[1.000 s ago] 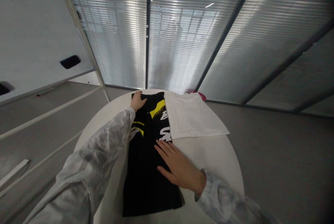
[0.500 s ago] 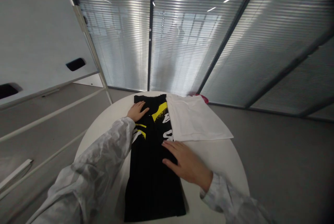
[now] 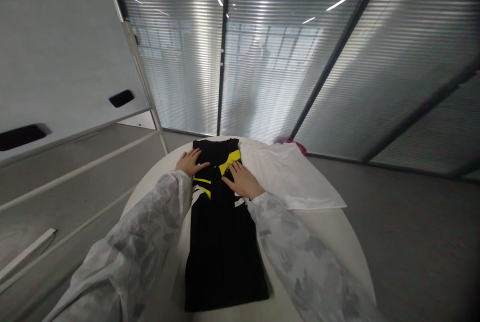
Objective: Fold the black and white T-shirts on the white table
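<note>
A black T-shirt (image 3: 225,252) with yellow and white print lies folded into a long narrow strip, its upper end toward the far side of the table. Resting flat on its upper left edge is my left hand (image 3: 189,163), open with fingers spread. My right hand (image 3: 243,181) lies open on the upper right part, its fingertips over the yellow print and its palm covering some of the white lettering. To the right of the black shirt, a white folded garment (image 3: 292,174) lies on the table, close against its edge.
The round white table (image 3: 352,252) carries both garments. A red item (image 3: 300,147) shows behind the white garment at the far edge. To the left stands a whiteboard (image 3: 63,47) on a pale metal frame (image 3: 78,172). Glass panels with blinds (image 3: 262,62) rise beyond the table.
My right hand has moved up the black T-shirt, from its middle right side to the upper print. My left hand has shifted slightly toward the shirt's left edge. The camera view has shifted a little.
</note>
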Action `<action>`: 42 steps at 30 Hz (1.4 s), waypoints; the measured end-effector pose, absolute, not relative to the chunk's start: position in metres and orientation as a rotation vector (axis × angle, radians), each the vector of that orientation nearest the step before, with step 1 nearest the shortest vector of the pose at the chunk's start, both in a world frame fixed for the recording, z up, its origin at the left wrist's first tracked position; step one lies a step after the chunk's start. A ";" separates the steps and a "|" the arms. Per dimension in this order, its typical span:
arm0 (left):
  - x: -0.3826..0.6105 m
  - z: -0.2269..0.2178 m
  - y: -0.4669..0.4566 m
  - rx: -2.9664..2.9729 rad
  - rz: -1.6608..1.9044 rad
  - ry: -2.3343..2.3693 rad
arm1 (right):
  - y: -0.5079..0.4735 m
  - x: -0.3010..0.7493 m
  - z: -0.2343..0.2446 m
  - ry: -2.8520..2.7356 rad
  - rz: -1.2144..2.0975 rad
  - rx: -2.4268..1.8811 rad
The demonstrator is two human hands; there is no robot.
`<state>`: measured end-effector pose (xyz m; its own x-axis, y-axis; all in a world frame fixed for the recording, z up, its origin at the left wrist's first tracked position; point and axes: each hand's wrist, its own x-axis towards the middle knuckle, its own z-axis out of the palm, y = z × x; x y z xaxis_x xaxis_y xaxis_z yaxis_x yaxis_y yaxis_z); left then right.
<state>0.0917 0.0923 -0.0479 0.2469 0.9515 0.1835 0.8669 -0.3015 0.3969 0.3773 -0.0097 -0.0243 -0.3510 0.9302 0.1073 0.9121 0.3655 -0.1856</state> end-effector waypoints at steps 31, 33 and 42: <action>0.178 -0.013 0.224 2.312 0.573 1.788 | -0.012 0.374 -0.048 -2.200 0.023 -1.622; 0.183 -0.016 0.215 2.344 0.609 1.831 | -0.012 0.375 -0.048 -2.195 0.027 -1.626; 0.192 -0.014 0.141 2.593 0.662 1.671 | -0.011 0.375 -0.052 -2.197 -0.009 -1.668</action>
<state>0.1923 0.1411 -0.0136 0.3510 0.8675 0.3524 0.8734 -0.4390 0.2109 0.3753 -0.0113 -0.0518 -0.2224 0.9272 0.3014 0.9296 0.2948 -0.2213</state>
